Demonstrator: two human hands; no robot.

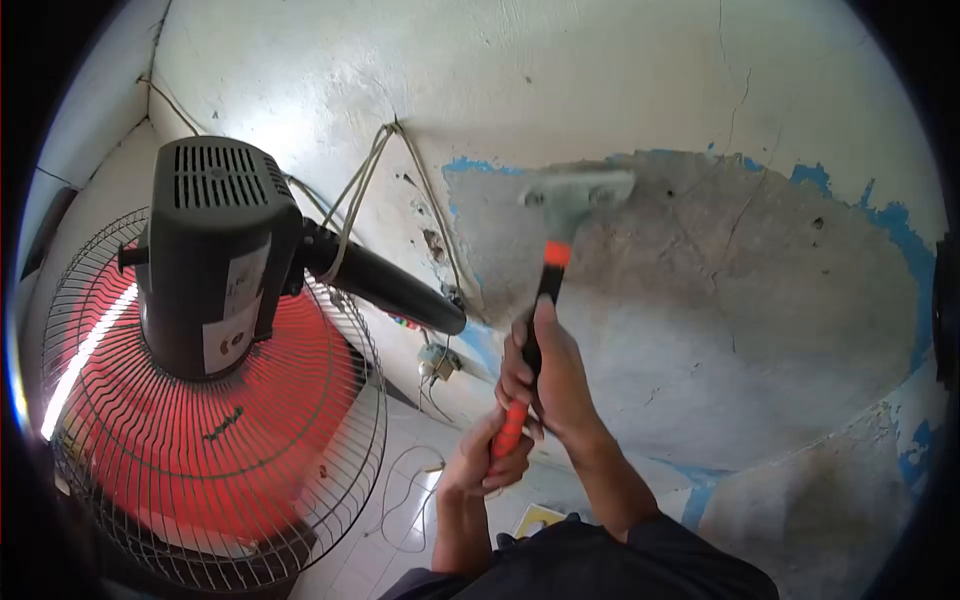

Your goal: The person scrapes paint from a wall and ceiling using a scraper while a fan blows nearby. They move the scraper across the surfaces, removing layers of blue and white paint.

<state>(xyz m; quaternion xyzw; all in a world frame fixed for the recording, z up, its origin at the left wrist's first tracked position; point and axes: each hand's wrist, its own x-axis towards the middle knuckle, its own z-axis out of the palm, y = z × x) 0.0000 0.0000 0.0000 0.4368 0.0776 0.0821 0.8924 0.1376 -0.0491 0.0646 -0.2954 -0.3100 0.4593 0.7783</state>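
Note:
A long-handled wall scraper (555, 262) with a black and orange-red handle is held up in front of the wall (680, 240). My right hand (548, 375) wraps round the black middle of the handle, thumb lying along it. Lower down, my left hand (487, 455) grips the orange-red end. The wide grey scraper head (578, 192) overlaps the upper edge of the bare grey patch, where strips of blue paint (482, 167) border the pale paint. Cracks and small holes mark the patch.
To the left stands a large black fan (215, 260) with a wire cage and red blades. A looped cable (375, 165) hangs on the wall and over the fan's pole. Below, a thin wire (390, 500) lies on the tiled floor, near a wall socket (437, 360).

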